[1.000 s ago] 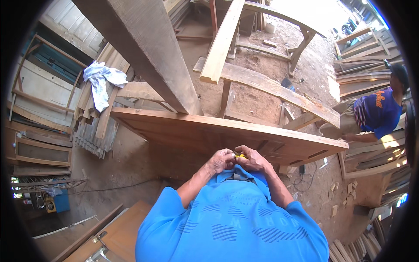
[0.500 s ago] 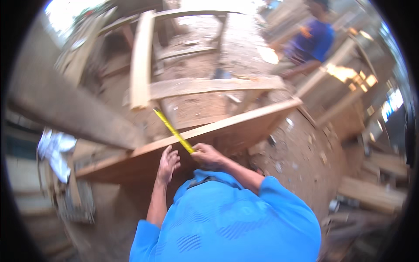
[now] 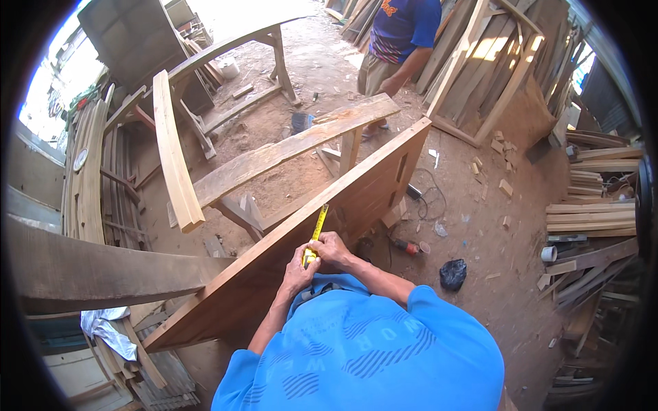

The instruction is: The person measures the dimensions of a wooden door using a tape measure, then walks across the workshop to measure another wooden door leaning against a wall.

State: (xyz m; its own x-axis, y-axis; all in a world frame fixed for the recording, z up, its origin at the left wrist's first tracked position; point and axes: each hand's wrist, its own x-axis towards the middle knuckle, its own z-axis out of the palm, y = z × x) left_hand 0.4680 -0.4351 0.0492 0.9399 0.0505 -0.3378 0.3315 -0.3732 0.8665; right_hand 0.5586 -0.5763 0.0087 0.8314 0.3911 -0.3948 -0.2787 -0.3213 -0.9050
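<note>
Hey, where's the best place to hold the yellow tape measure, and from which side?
Probably by its case, from the near, lower side, where the left hand already is. The case is the chunky end; the thin blade runs out the other way, toward the wooden panel's upper edge.

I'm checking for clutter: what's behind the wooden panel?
Behind the wooden panel, a bench stands on a dirt floor. Anything low against the panel's far side is covered, so I can't tell.
</note>
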